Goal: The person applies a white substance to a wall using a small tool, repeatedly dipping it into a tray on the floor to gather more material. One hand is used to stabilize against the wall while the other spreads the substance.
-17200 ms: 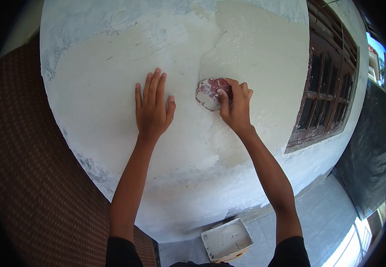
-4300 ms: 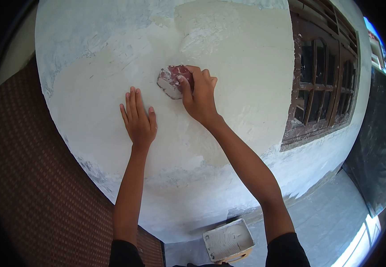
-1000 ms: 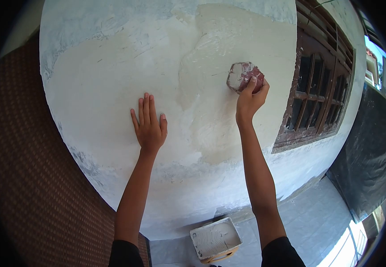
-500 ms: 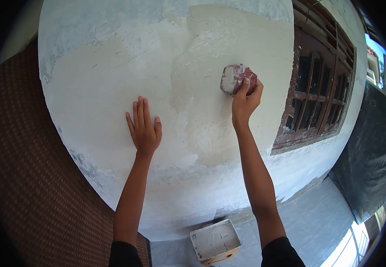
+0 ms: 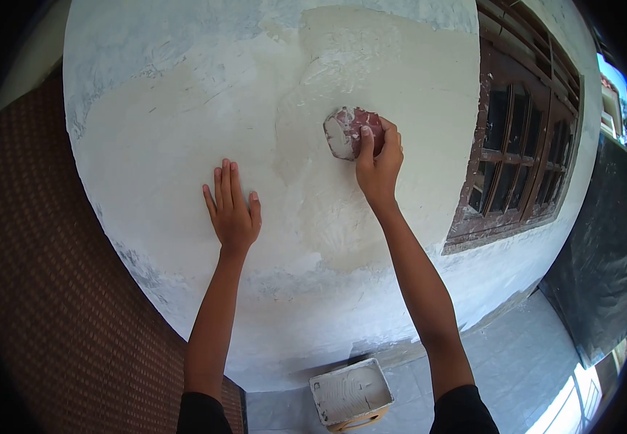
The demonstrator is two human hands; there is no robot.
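Note:
My right hand (image 5: 380, 163) grips a flat dark red putty scraper (image 5: 366, 124) against the wall, thumb on its near face. Pale putty is smeared over the scraper, thickest on its left part. My left hand (image 5: 232, 210) lies flat on the wall (image 5: 147, 166), lower and to the left, fingers stretched out and holding nothing. Around the scraper the wall carries a broad coat of cream putty (image 5: 328, 195), rough in places, with bluish-white patches above and below it.
A tray of white putty (image 5: 351, 393) rests on a yellowish stand (image 5: 359, 421) below, on the grey floor (image 5: 414, 394). To the right is a brown wooden window (image 5: 519, 148), with a black sheet (image 5: 595, 246) beyond. A brown woven panel (image 5: 60, 275) stands at the left.
My right hand has slid the scraper to the left across the wall. My left hand stays flat in about the same place.

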